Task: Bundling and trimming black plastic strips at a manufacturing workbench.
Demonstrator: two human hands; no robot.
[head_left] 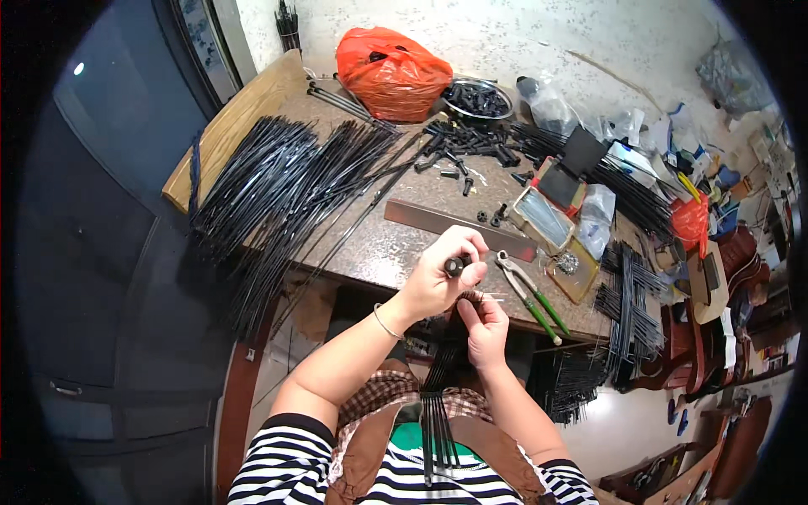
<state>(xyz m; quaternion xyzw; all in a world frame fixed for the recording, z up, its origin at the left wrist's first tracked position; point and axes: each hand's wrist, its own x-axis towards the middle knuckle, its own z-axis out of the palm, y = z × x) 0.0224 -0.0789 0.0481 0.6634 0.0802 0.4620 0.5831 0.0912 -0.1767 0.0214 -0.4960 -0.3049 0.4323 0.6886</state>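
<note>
My left hand (443, 268) is closed in a fist around a short black cylindrical piece (454, 267), whose round end shows between the fingers. Just below it, near the table's front edge, my right hand (486, 332) pinches a small dark piece (473, 296); a thin pale needle-like tip sticks out of it to the right. The two hands almost touch. Across my lap lies a bundle of slim black rods (438, 421), its upper end running up under my hands. Pliers with green handles (532, 296) rest on the table right of my hands.
A flat metal bar (459, 229) lies beyond my hands. Heaps of long black rods (269, 185) overhang the table's left front edge. Farther back are loose black fittings (467, 143), a metal bowl (478, 99) and a red plastic bag (394, 76). Clear-lidded boxes (543, 217) stand at right.
</note>
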